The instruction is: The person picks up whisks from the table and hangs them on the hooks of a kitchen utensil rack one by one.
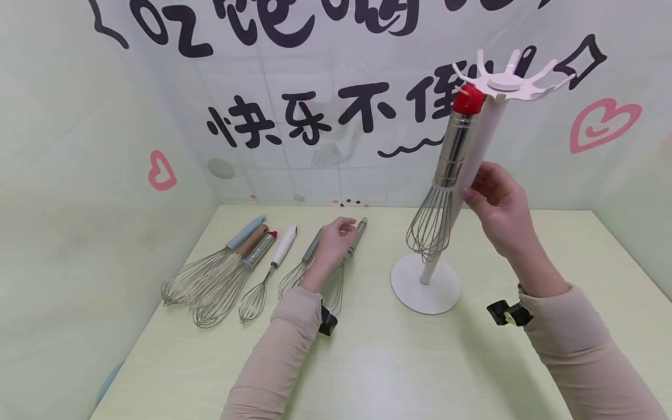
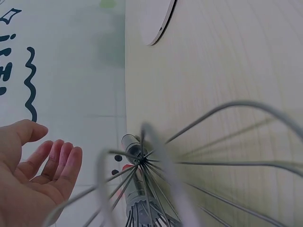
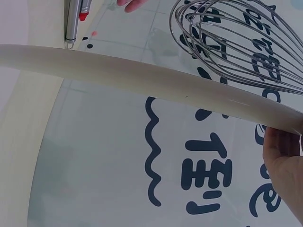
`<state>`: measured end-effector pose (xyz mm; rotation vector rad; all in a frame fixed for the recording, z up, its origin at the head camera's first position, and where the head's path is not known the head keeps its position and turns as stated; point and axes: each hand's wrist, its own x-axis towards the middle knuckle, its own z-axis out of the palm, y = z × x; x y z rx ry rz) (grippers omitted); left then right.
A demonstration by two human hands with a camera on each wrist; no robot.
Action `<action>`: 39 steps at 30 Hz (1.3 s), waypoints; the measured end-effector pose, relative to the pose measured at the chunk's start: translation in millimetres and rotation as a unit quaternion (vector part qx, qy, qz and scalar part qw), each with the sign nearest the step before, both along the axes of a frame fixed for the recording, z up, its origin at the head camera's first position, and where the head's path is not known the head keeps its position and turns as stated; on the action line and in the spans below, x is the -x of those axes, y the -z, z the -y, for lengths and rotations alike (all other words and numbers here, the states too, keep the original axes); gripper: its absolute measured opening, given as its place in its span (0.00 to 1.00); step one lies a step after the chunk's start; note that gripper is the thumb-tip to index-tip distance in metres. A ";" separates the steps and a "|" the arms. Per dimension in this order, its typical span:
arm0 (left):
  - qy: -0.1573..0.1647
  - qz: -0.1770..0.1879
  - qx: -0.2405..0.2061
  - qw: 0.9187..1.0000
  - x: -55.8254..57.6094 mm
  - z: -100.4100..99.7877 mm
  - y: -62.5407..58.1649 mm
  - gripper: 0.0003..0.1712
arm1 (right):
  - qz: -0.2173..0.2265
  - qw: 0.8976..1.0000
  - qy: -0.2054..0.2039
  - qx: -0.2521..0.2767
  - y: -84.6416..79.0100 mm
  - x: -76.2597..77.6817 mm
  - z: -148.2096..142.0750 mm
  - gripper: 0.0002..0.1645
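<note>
My right hand (image 1: 501, 219) grips the upright pole of a white display stand (image 1: 484, 131), thumb in front and fingers behind. From the stand's slotted round top hangs a metal whisk (image 1: 450, 157) with a red end cap, its wires down beside the pole. Over the table my left hand (image 1: 333, 244) is above a metal-handled whisk (image 1: 360, 228) and a grey-handled whisk (image 1: 312, 246). In the left wrist view the left hand (image 2: 35, 182) has loosely bent fingers and nothing in them; blurred whisk wires (image 2: 236, 163) cross the foreground.
To the left on the table lie a blue-handled whisk (image 1: 247, 232), a brown-handled whisk (image 1: 253, 240), a red-tipped metal whisk (image 1: 259, 251) and a white-handled whisk (image 1: 284, 246). The stand's round base (image 1: 412, 297) is on the table (image 1: 367, 373). Printed fabric (image 1: 325, 157) forms the back wall.
</note>
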<state>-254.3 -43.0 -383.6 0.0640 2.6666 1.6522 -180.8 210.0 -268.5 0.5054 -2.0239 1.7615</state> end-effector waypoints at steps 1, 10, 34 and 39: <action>0.000 0.003 0.001 1.000 -0.2 0.2 0.2 0.19 | 0.001 1.000 -0.001 0.004 0.2 0.4 0.9 0.25; -0.001 0.004 0.016 1.000 0.4 2.2 4.9 0.19 | -0.006 1.000 -0.002 0.019 2.5 4.1 9.2 0.25; -0.015 0.024 0.042 0.999 4.6 2.6 24.4 0.24 | 0.017 0.997 0.047 0.066 -2.2 12.1 32.7 0.26; -0.011 0.032 0.036 0.999 4.1 3.1 26.8 0.25 | 0.018 0.997 0.051 0.061 -2.1 11.9 34.2 0.24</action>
